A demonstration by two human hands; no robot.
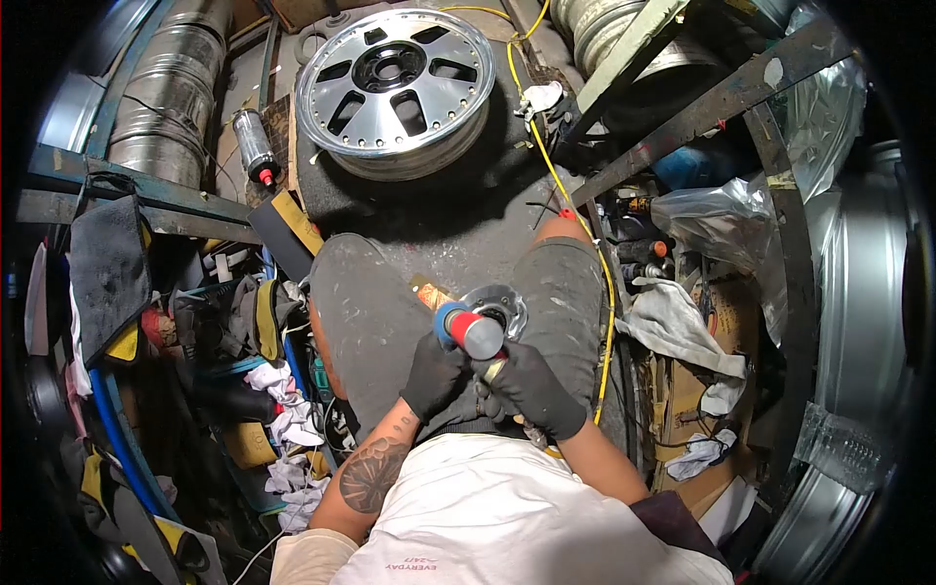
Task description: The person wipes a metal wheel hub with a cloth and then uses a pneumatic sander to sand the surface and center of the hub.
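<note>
Both hands wear dark gloves and meet at a tool with a red body and silver round top (478,333), held over the lap. My left hand (435,376) is closed around the tool's left side, by its blue round part. My right hand (538,390) is closed on the tool's lower right side, near its handle end. Just beyond the tool, between the knees, lies a round metallic piece (509,300), partly hidden by it. A small yellow-brown piece (429,292) lies at the tool's upper left.
A silver wheel rim (395,88) lies ahead on a dark surface. A yellow hose (606,322) runs along the right leg. A cylindrical tool (255,146) is at the upper left. Metal bars (726,107), rags (682,327) and stacked rims (171,97) stand around.
</note>
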